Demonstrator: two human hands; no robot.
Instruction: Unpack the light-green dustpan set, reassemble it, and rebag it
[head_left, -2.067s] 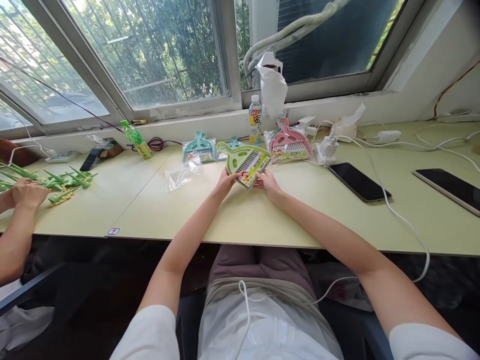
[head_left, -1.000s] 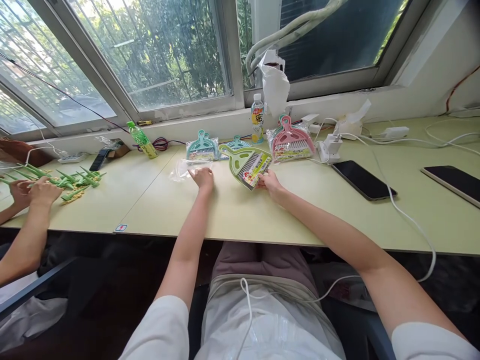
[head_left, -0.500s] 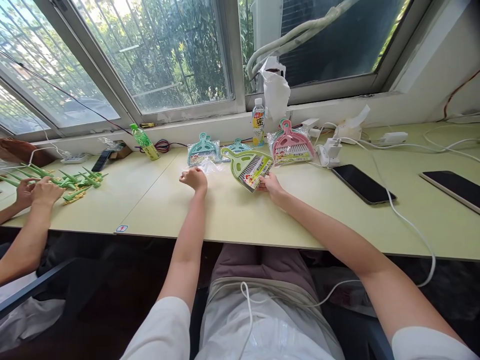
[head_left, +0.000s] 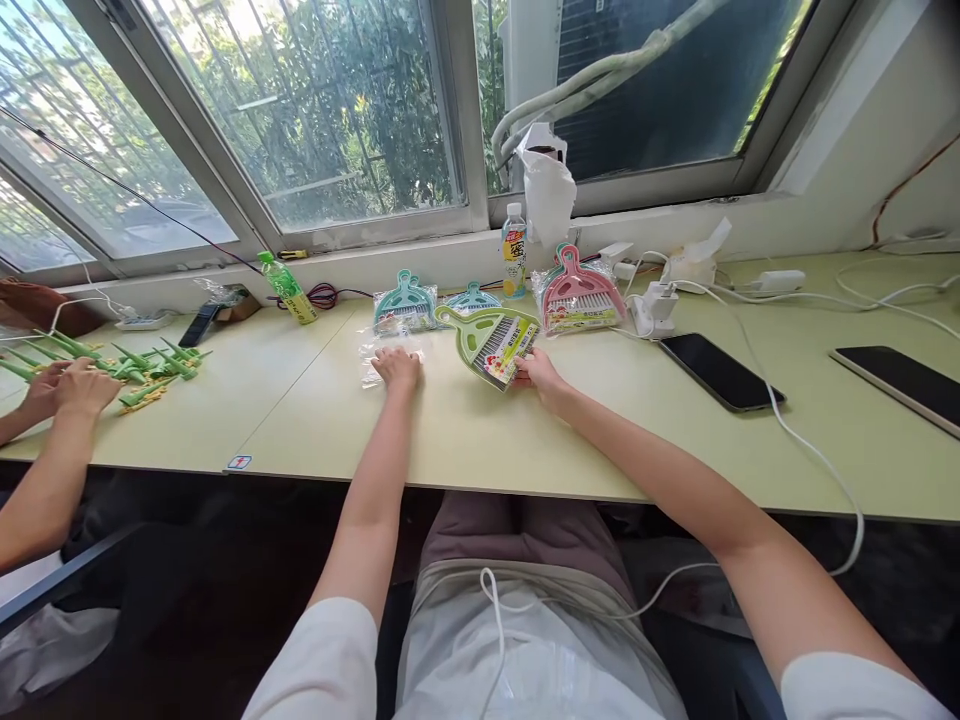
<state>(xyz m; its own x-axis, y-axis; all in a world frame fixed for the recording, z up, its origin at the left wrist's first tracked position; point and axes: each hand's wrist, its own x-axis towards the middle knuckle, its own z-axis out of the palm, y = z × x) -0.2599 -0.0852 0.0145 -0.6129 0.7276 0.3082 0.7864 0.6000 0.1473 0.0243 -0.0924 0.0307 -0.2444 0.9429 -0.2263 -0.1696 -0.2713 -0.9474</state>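
My right hand (head_left: 541,376) is closed on the lower right corner of a green mini dustpan and brush set (head_left: 487,345), which has a printed card across it. The set is tilted, its handle towards the upper left. To the left, my left hand (head_left: 399,370) lies palm down with fingers spread on a clear plastic bag (head_left: 371,364) on the table. Behind my hands are a wrapped teal dustpan set (head_left: 406,305), a blue one (head_left: 472,297) partly hidden by the green set, and a wrapped pink one (head_left: 576,295).
A drink bottle (head_left: 514,250) stands by the window, a green bottle (head_left: 288,288) farther left. At right lie a black phone (head_left: 721,372), another dark-screened device (head_left: 900,380) and white cables. A co-worker's hands (head_left: 79,388) are among green and yellow pieces (head_left: 161,365) at far left.
My left hand has gone from a closed, raised pose to lying flat on the clear bag, which is now spread nearer to me. The green set stays in my right hand, tilted slightly differently.
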